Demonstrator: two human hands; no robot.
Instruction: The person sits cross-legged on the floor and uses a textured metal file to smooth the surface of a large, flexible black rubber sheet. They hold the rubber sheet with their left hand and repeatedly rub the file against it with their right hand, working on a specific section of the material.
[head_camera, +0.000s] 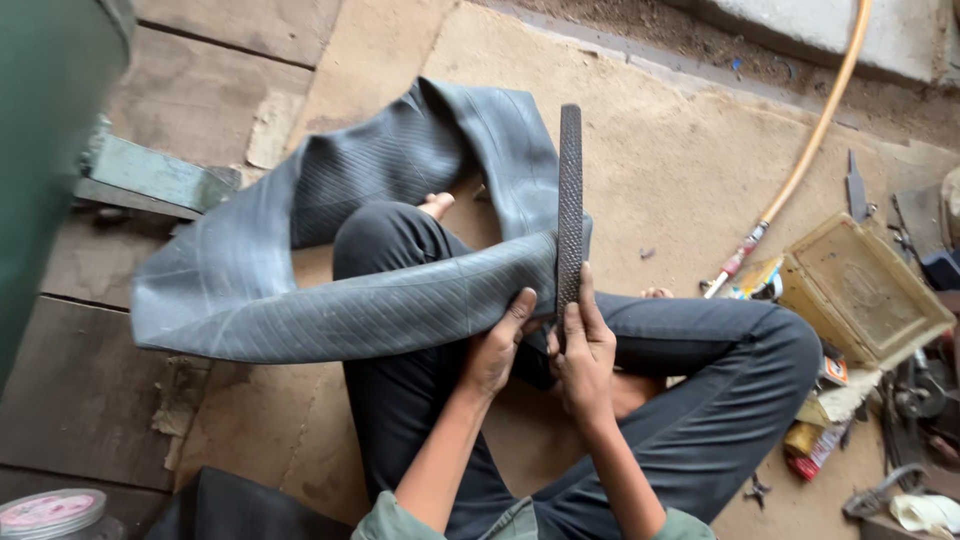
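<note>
A large grey rubber inner tube (330, 270) lies flat and looped over my crossed legs in dark trousers (720, 370). My left hand (497, 345) presses on the tube's near fold by my knee. My right hand (585, 345) grips the lower end of a long dark metal rasp (570, 200), which stands upright against the tube, its toothed face toward me. The two hands are close together, almost touching.
I sit on a brown mat (660, 150) over wooden boards. An orange hose (810, 140) runs from the top right to a fitting. A yellowish plastic lid (865, 290), tools and small packets lie at right. A green drum (40, 120) stands at left, a round tin (50, 512) at the lower left.
</note>
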